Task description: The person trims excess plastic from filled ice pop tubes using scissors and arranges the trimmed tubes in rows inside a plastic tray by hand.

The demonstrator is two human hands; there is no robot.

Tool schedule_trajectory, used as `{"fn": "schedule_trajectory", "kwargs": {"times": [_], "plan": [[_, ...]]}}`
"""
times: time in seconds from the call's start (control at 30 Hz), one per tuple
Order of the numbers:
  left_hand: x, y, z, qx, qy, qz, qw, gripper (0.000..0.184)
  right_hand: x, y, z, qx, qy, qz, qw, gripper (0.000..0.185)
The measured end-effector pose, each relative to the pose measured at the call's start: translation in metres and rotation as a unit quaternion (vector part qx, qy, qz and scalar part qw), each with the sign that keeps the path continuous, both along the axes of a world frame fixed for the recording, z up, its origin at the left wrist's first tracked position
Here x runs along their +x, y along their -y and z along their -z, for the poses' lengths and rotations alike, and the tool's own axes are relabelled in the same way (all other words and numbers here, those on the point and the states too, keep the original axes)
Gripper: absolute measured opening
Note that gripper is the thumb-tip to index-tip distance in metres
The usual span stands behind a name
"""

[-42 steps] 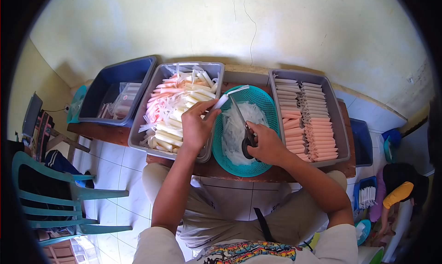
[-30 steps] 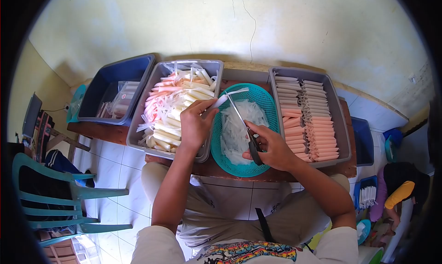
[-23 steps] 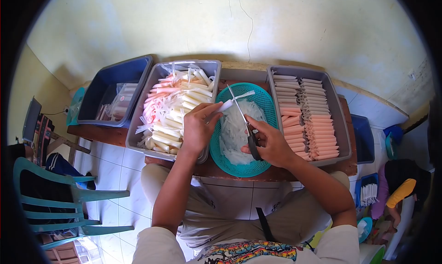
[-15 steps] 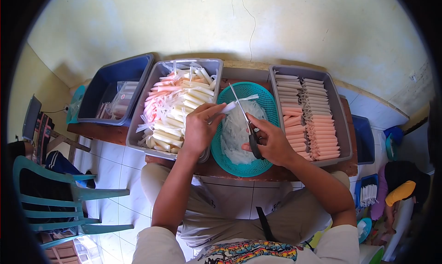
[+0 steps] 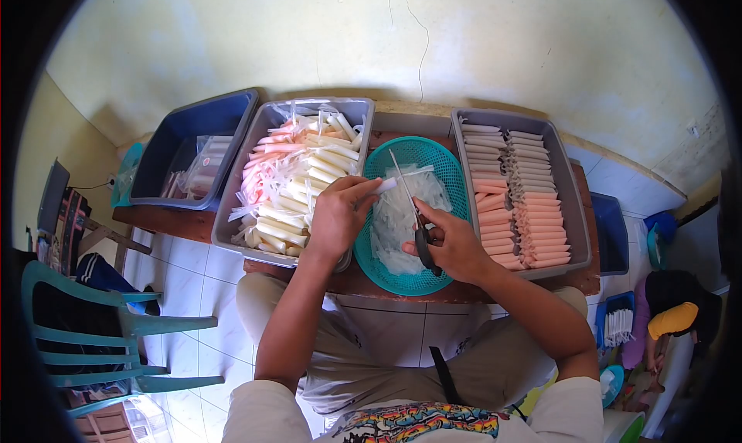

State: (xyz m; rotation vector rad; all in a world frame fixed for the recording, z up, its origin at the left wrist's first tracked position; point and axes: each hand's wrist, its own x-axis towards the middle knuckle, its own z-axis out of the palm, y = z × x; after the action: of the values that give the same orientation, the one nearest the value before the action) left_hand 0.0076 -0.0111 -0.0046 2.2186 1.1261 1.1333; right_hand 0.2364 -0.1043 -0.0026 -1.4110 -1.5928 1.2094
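My left hand (image 5: 338, 215) is closed around a white plastic-wrapped ice pop (image 5: 384, 186), whose end sticks out toward the right. In my right hand (image 5: 456, 246) is a pair of scissors (image 5: 424, 250) with black handles, its blades pointing up and away, just right of the ice pop's end. Both hands are over a teal perforated basket (image 5: 364, 267) with a heap of clear plastic scraps (image 5: 410, 227). Left of it, a grey tub (image 5: 224, 241) is full of loose white and pink ice pops (image 5: 286, 184) with long wrapper tails.
To the right, a grey tub (image 5: 581, 234) has neat rows of trimmed pops (image 5: 545, 211). A dark blue bin (image 5: 147, 173) with packets stands far left. Green chairs (image 5: 85, 358) are at lower left. Another person (image 5: 672, 312) bends over at the right edge.
The wrapper tail at the ice pop's end has been cut off, and a strip now lies on the scraps in the basket. The scissors have shifted slightly down and right.
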Motion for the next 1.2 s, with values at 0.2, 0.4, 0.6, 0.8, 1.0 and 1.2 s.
{"fn": "schedule_trajectory", "kwargs": {"times": [0.2, 0.4, 0.6, 0.8, 1.0, 1.2], "plan": [[-0.001, -0.001, 0.002, -0.005, -0.028, 0.005, 1.0, 0.035, -0.001, 0.001, 0.009, 0.036, 0.01, -0.001, 0.999, 0.099], [-0.002, -0.001, 0.001, 0.012, -0.048, 0.003, 0.999, 0.034, -0.002, 0.004, 0.008, -0.022, -0.02, -0.005, 1.0, 0.099], [-0.003, -0.001, 0.001, 0.02, -0.046, -0.002, 0.999, 0.032, -0.003, 0.001, 0.013, -0.02, -0.023, 0.004, 1.0, 0.098], [0.0, -0.002, -0.003, 0.024, 0.0, 0.005, 1.0, 0.034, -0.006, -0.008, 0.011, 0.041, 0.133, 0.016, 0.99, 0.098], [0.005, 0.001, -0.013, 0.01, 0.049, 0.017, 0.999, 0.042, -0.012, -0.015, 0.035, 0.103, 0.241, 0.014, 0.965, 0.1], [0.006, 0.0, -0.012, -0.028, 0.102, 0.075, 0.991, 0.048, -0.02, -0.025, 0.062, 0.077, 0.309, 0.005, 0.948, 0.09]]}}
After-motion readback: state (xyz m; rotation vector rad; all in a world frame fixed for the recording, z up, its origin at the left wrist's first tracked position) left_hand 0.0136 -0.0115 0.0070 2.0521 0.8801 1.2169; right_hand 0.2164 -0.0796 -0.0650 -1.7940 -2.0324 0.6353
